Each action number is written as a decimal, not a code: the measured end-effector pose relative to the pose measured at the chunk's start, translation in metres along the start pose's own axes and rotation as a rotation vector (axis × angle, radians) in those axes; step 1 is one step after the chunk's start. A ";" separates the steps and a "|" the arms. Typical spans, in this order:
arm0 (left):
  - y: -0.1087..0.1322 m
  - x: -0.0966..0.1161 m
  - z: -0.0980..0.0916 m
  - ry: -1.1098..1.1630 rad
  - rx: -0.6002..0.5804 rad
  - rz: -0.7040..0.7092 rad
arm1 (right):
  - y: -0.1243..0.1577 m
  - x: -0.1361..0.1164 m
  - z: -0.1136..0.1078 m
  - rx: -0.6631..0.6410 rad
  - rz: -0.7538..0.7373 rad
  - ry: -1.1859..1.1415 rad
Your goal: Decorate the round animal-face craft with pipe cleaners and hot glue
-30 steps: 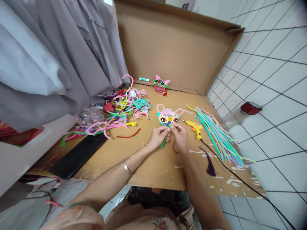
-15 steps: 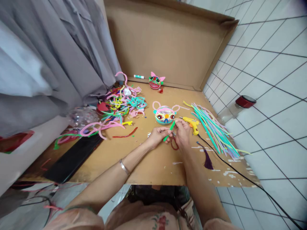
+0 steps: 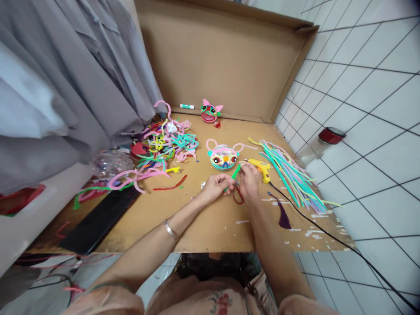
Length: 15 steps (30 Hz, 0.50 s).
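Between my two hands is a short green pipe cleaner [image 3: 236, 171], slanting up to the right. My left hand [image 3: 217, 185] pinches its lower part with thumb and fingers. At its upper end my right hand [image 3: 249, 179] closes thumb and fingertips on it. A dark red loop [image 3: 238, 195] shows just under my right hand; whether the hand also holds it is unclear. Just beyond my fingers lies a round animal face [image 3: 223, 156] of coloured pipe cleaners, with pink ear loops, red-rimmed eyes and an orange nose. A yellow glue gun [image 3: 260, 167] rests right beside my right hand.
Straight pipe cleaners [image 3: 292, 175] lie at the right, near a purple tassel [image 3: 284, 215] and the glue gun's black cord [image 3: 311, 222]. A tangled pipe cleaner heap [image 3: 170, 142] fills the left. Further back sit a finished-looking animal face [image 3: 210, 112] and a glue stick [image 3: 187, 106].
The view has shifted slightly. Both hands keep their grip on the green pipe cleaner, with little visible movement.
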<state>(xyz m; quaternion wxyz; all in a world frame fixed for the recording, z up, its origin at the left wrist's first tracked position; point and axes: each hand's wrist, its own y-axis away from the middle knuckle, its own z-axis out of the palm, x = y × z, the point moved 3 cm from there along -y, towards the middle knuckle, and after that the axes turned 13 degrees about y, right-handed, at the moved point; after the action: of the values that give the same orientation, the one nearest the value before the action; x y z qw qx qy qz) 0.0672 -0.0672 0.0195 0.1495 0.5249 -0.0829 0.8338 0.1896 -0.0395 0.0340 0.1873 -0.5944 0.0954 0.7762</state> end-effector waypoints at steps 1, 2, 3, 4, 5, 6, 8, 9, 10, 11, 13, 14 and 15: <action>0.000 0.000 0.001 0.017 0.010 -0.005 | -0.001 -0.001 -0.001 0.002 -0.003 -0.007; 0.000 -0.001 0.001 0.034 0.017 -0.014 | -0.002 -0.001 -0.002 0.008 -0.004 -0.014; 0.000 -0.001 0.002 0.047 0.022 -0.025 | -0.003 -0.001 -0.002 0.015 -0.002 -0.019; 0.000 -0.002 0.002 0.055 0.024 -0.038 | -0.003 -0.002 -0.003 0.023 0.006 -0.023; 0.000 -0.003 0.002 0.060 0.026 -0.047 | -0.003 -0.002 -0.003 0.029 0.017 -0.028; 0.000 -0.004 0.002 0.062 0.029 -0.051 | -0.004 -0.002 -0.003 0.031 0.026 -0.032; 0.000 -0.005 0.001 0.071 0.038 -0.044 | -0.003 -0.002 -0.002 0.023 0.034 -0.038; 0.000 -0.005 0.000 0.079 0.040 -0.039 | -0.003 -0.002 -0.002 0.016 0.031 -0.040; 0.000 -0.005 0.000 0.089 0.042 -0.036 | -0.003 -0.002 -0.001 0.007 0.025 -0.041; 0.000 -0.005 -0.001 0.097 0.043 -0.034 | -0.002 -0.002 -0.001 -0.002 0.016 -0.038; 0.000 -0.005 -0.001 0.109 0.045 -0.032 | -0.001 -0.002 -0.001 -0.011 0.002 -0.022; 0.000 -0.005 -0.001 0.112 0.044 -0.031 | -0.001 -0.002 -0.001 -0.011 -0.003 -0.011; 0.000 -0.005 -0.001 0.112 0.044 -0.031 | -0.001 -0.002 -0.001 -0.009 -0.005 -0.002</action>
<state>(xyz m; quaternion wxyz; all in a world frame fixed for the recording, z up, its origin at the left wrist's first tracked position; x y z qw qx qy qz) 0.0684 -0.0677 0.0151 0.1554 0.4818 -0.0480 0.8611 0.1910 -0.0396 0.0353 0.1867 -0.5949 0.0902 0.7766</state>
